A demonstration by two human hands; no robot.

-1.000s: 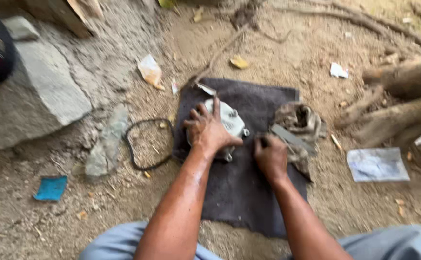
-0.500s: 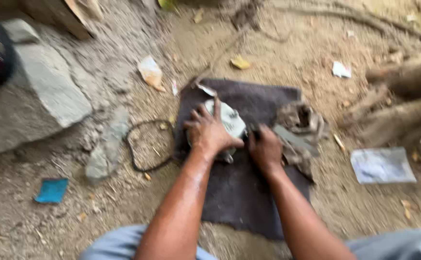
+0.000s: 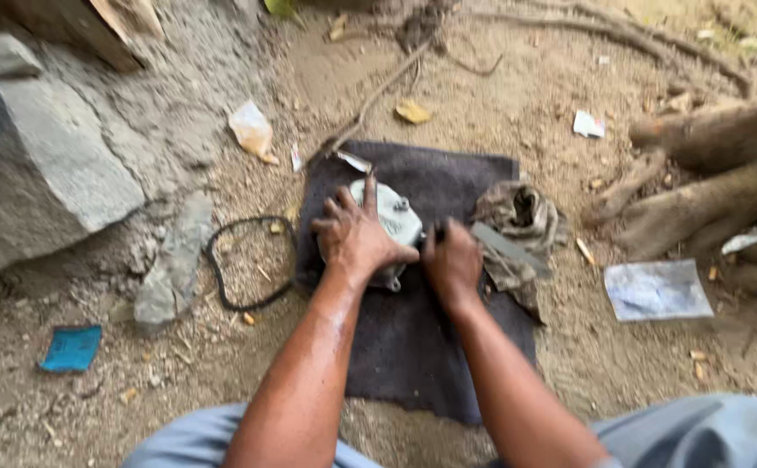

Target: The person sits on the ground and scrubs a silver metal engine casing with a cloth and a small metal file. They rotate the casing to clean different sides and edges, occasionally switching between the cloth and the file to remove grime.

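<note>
Left hand [image 3: 357, 241] is spread flat, pinning the pale metal engine cover [image 3: 391, 227] mid-way up the dark cloth mat [image 3: 413, 347]. Right hand [image 3: 452, 264], beside the cover, is fisted around a dark-handled tool [image 3: 438, 232]. I'd keep that palm pressing hard so nothing skids.

An outdoor, makeshift repair spot on bare ground is shown, not a fitted workshop. Sandy soil [image 3: 517, 95] strewn with dry leaves and paper scraps is seen on all sides, thick tree roots [image 3: 708, 165] are spread along the right, and a large grey rock [image 3: 49, 173] is set at the left. A dark cloth mat [image 3: 413, 347] has been laid on the dirt as a work surface, with a greasy rag [image 3: 517, 217] on it and a black rubber ring [image 3: 240, 260] lying just beside it on the soil.
</note>
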